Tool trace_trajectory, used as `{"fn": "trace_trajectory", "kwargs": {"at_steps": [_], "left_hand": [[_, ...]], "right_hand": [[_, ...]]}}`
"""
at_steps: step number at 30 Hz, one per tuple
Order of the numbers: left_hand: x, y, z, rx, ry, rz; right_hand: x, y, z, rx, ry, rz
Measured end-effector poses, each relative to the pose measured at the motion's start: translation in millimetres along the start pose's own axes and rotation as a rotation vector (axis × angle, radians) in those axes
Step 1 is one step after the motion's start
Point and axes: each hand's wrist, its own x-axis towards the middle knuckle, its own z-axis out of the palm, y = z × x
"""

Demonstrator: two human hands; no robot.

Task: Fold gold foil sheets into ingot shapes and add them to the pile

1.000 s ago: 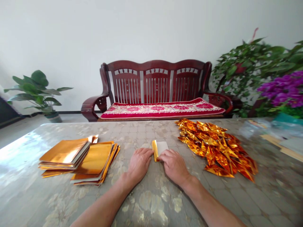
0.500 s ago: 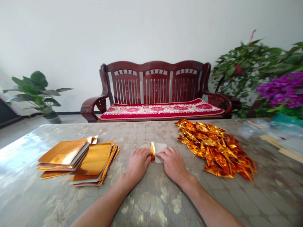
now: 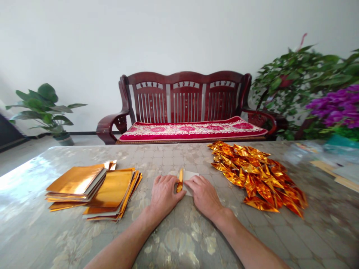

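Between my hands, a sheet of gold foil paper [image 3: 192,174] lies on the table, its pale back facing up and a gold strip turned up along its left part. My left hand [image 3: 165,192] is closed on the gold strip, with the thumb at its lower end. My right hand [image 3: 204,193] pinches the pale part close to the fold; its fingertips partly cover the sheet. To the left sit two stacks of flat gold foil sheets [image 3: 113,190]. A heap of folded gold foil pieces [image 3: 255,175], pointed at the ends, spreads to the right.
The table [image 3: 179,239] has a patterned cover. Clear plastic wrapping [image 3: 300,152] and flat card pieces [image 3: 333,173] lie at the right edge. Beyond the table stands a wooden bench [image 3: 185,99] with a red cushion. Potted plants [image 3: 46,108] flank it.
My left thumb has moved right along the sheet's lower edge. The gold strip looks narrower and more upright. My right hand has barely moved, and the view has shifted slightly.
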Motion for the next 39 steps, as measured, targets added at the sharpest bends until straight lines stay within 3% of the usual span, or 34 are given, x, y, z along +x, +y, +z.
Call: {"fn": "trace_trajectory", "kwargs": {"at_steps": [28, 39], "left_hand": [[-1.3, -0.7, 4.7, -0.014, 0.032, -0.004], [0.6, -7.5, 1.5, -0.011, 0.002, 0.018]], "right_hand": [[3.1, -3.3, -0.9, -0.039, -0.02, -0.022], [4.6, -4.8, -8.5, -0.069, -0.074, -0.132]]}}
